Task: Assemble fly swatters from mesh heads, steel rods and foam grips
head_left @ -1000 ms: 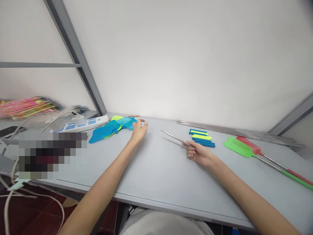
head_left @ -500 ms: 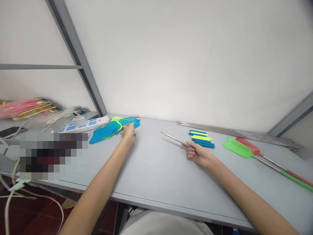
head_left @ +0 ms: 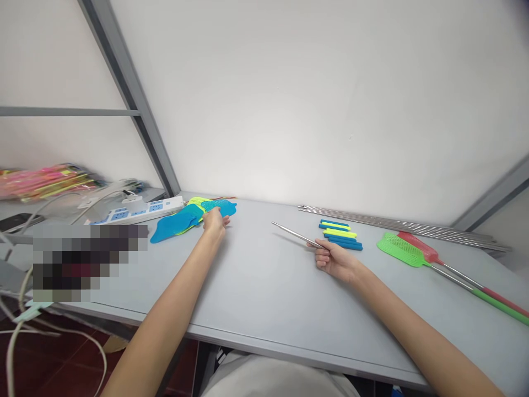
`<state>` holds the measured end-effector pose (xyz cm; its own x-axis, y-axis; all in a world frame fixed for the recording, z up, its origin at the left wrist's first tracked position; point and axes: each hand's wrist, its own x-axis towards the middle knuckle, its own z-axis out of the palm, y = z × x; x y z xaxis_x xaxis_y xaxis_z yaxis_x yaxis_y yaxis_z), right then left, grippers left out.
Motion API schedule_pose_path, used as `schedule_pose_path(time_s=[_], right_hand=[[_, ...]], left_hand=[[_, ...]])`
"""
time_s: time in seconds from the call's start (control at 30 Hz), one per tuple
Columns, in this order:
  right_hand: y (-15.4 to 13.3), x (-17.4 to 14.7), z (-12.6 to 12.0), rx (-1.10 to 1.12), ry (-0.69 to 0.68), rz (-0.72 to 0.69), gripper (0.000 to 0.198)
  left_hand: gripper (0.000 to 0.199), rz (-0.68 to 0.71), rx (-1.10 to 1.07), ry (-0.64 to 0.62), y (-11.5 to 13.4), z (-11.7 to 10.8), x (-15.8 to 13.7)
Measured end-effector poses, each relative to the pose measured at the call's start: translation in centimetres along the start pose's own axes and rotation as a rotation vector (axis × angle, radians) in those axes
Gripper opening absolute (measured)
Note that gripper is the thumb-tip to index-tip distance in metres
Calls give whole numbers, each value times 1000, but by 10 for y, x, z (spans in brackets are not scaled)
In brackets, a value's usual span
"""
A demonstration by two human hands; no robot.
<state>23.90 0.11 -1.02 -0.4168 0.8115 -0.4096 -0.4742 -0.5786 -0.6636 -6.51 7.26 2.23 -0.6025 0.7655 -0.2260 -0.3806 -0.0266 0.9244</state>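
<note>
At the left of the table, my left hand (head_left: 215, 221) is at a pile of loose fly swatter heads, its fingers curled in against them. The pile has a blue solid-looking head (head_left: 171, 226), a yellow-green mesh head (head_left: 197, 202) and a blue mesh head (head_left: 225, 207). Whatever its fingertips grip is hidden. My right hand (head_left: 334, 261) is closed round a thin metal rod (head_left: 291, 231), held above the table with its narrow tip pointing left.
Several blue and yellow handle tubes (head_left: 341, 234) lie beyond my right hand. Long metal rods (head_left: 397, 223) line the wall. A green swatter (head_left: 400, 251) and a red swatter (head_left: 430, 252) lie at the right. A power strip (head_left: 140, 209), cables and a blurred-out patch are at the left.
My left hand has shifted slightly left and the fingers have moved in at the pile's near edge. My right hand and the rod stay in place.
</note>
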Motion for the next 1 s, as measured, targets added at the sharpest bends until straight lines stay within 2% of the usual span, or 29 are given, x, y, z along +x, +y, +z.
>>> schedule_pose_path(time_s=[0.13, 0.5, 0.67, 0.87, 1.0], right_hand=[[0, 0, 1, -3, 3, -8, 12], [0, -1, 2, 2, 17, -5, 11], [-2, -3, 4, 7, 18, 3, 15], [-3, -3, 5, 16, 34, 5, 14], [-3, -5, 6, -6, -2, 7, 12]], left_hand=[[16, -33, -31, 79, -1, 1, 1], [12, -106, -111, 75, 1, 0, -3], [10, -55, -122, 16, 4, 3, -9], [19, -17, -90, -140, 2, 9, -16], [25, 6, -73, -220, -2, 11, -17]])
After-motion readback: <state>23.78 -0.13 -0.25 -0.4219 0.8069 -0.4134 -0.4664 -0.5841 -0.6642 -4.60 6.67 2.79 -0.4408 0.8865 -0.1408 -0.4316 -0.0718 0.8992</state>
